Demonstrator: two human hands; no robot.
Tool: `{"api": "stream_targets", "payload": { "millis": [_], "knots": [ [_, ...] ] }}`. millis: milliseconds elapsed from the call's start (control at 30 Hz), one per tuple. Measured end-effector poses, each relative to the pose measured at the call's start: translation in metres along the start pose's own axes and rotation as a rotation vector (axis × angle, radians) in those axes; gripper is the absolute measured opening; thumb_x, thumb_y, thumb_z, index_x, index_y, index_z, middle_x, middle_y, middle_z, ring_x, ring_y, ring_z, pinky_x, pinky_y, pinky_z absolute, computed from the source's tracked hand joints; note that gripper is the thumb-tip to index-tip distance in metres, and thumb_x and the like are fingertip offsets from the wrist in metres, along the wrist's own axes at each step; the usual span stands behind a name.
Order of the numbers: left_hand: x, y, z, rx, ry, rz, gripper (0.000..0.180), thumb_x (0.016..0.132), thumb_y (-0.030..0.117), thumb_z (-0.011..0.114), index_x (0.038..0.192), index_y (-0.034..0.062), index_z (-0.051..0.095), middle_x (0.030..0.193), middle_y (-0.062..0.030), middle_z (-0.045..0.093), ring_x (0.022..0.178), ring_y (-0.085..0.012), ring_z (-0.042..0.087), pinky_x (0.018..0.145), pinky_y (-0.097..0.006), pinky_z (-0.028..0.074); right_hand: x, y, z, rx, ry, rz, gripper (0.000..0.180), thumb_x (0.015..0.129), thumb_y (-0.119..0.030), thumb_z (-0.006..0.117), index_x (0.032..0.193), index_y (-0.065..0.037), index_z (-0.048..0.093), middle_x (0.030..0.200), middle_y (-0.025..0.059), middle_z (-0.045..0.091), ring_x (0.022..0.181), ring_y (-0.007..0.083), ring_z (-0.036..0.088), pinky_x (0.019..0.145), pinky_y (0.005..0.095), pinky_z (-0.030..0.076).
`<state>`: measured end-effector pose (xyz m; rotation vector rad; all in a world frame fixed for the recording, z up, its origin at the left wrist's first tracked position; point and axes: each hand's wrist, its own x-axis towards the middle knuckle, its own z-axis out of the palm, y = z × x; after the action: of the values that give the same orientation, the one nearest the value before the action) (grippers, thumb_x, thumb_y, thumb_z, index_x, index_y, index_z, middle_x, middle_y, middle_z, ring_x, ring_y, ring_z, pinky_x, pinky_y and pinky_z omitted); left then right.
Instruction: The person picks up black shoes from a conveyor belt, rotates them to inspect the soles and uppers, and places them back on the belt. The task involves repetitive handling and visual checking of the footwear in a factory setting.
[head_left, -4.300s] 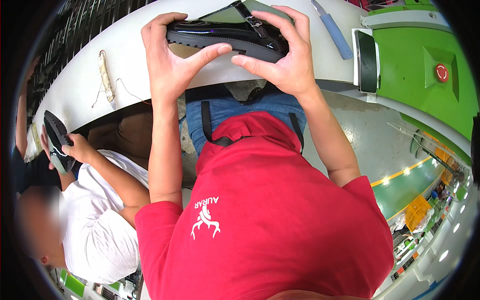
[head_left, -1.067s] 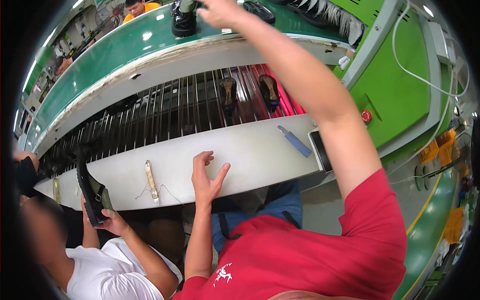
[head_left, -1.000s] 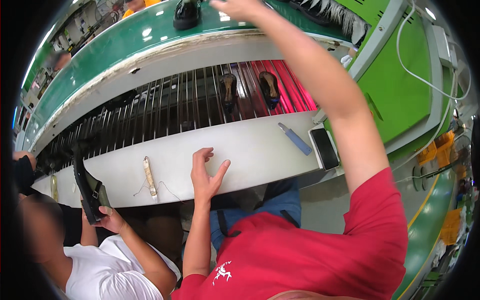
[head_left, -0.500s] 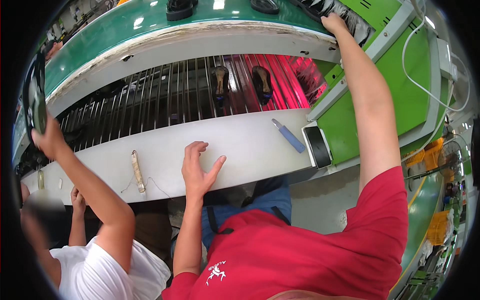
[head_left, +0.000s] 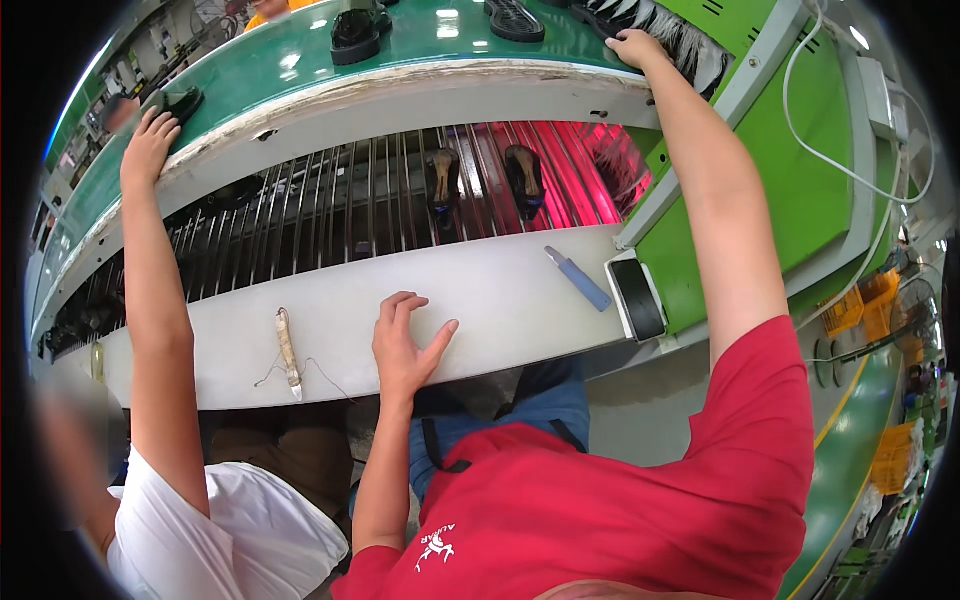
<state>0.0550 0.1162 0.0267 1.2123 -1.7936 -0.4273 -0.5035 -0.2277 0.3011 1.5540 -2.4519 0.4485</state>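
My right hand [head_left: 638, 48] reaches across to the green conveyor belt, its fingers closed on the end of a black shoe sole [head_left: 597, 22] beside a bristle curtain [head_left: 690, 50]. Part of that sole is cut off by the frame's top. My left hand [head_left: 405, 350] hovers over the white bench [head_left: 520, 300], thumb and fingers apart, holding nothing. A knife with a blue handle [head_left: 583, 282] lies to its right. On its left rests a tool with a wrapped handle [head_left: 287, 350], a thin cord beside it.
Further along the belt [head_left: 250, 70] are another black sole [head_left: 515, 20] and a black shoe [head_left: 357, 36]. Two dark shoe uppers [head_left: 523, 180] sit on metal rollers in red light. A co-worker's hand [head_left: 150, 145] touches a black shoe [head_left: 182, 103]. A green machine [head_left: 770, 190] borders the right.
My right hand and the sole have shifted left, away from the bristles. The co-worker's arm has swung over the belt, bringing a shoe down onto it. My left hand stays nearly in place.
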Motion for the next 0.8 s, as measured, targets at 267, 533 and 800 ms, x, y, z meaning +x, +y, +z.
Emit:
{"api": "stream_targets", "payload": {
  "millis": [267, 533, 800],
  "knots": [
    [0.001, -0.001, -0.003, 0.033, -0.034, -0.020, 0.046, 0.085, 0.032, 0.092, 0.117, 0.0052, 0.072, 0.130, -0.0155, 0.068, 0.121, -0.0364, 0.069, 0.101, -0.046, 0.056, -0.035, -0.032, -0.018, 0.816, 0.652, -0.295, 0.031, 0.087, -0.020, 0.082, 0.115, -0.006, 0.082, 0.110, 0.0167, 0.083, 0.104, 0.0288, 0.078, 0.095, 0.0421, 0.059],
    [-0.003, -0.006, -0.004, -0.004, 0.003, 0.000, 0.044, 0.086, 0.030, 0.092, 0.117, 0.0053, 0.072, 0.127, -0.0146, 0.070, 0.116, -0.0363, 0.070, 0.097, -0.045, 0.057, -0.217, -0.088, -0.095, 1.956, 0.640, -0.145, 0.044, 0.101, -0.003, 0.071, 0.141, -0.010, 0.055, 0.124, 0.0102, 0.069, 0.106, 0.0251, 0.073, 0.081, 0.0384, 0.065],
    [0.037, 0.021, -0.007, -0.752, -0.059, -0.253, 0.047, 0.119, 0.035, 0.052, 0.146, -0.0028, 0.058, 0.136, -0.0183, 0.068, 0.119, -0.0277, 0.070, 0.107, -0.042, 0.055, -0.382, -0.117, -0.049, 1.859, 0.041, -0.183, 0.065, 0.104, 0.002, 0.073, 0.159, -0.002, 0.039, 0.122, 0.0205, 0.074, 0.102, 0.0238, 0.077, 0.087, 0.0357, 0.067]
  ]
}}
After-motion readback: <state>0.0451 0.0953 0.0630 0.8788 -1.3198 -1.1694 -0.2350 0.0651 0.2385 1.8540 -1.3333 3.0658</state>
